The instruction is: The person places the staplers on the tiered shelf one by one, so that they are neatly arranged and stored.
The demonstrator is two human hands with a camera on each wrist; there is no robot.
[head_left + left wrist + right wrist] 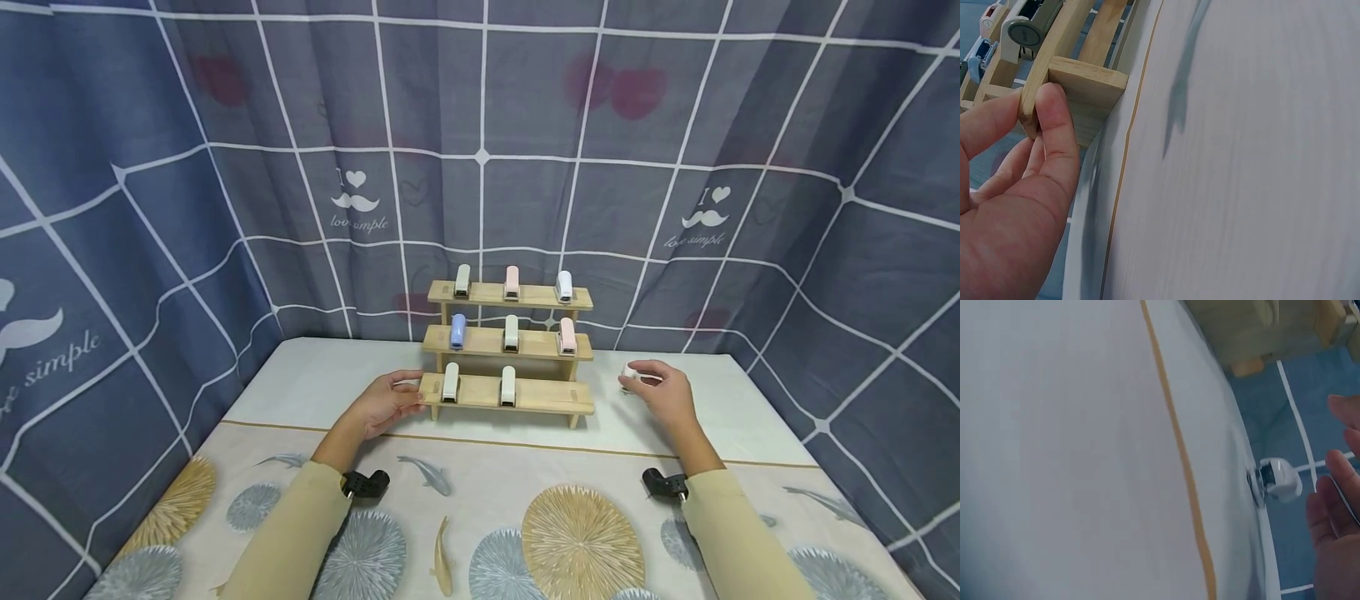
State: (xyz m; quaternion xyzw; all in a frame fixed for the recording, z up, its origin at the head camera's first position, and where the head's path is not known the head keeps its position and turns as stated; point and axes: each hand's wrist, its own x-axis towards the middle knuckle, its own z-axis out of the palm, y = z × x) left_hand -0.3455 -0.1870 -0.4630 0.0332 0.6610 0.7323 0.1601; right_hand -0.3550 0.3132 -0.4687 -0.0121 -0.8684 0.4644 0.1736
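Observation:
A three-tier wooden display rack (480, 297) holds several small staplers. At the left end of its lowest tier (543, 405), my left hand (384, 403) pinches the board's corner between thumb and fingers; the left wrist view shows this grip closely. A white stapler (1282, 480) stands on the table to the right of the rack. My right hand (663, 393) is beside this stapler, fingers reaching towards it and partly covering it in the head view. From the right wrist, the fingers (1338, 469) look relaxed and apart, with a gap to the stapler.
On the lowest tier stand two whitish staplers, one of them (507, 387) near the middle. A blue stapler (457, 332) and a pink one (567, 337) flank a pale one above. A patterned cloth (420, 533) covers the table front; a checked curtain (435, 200) hangs behind.

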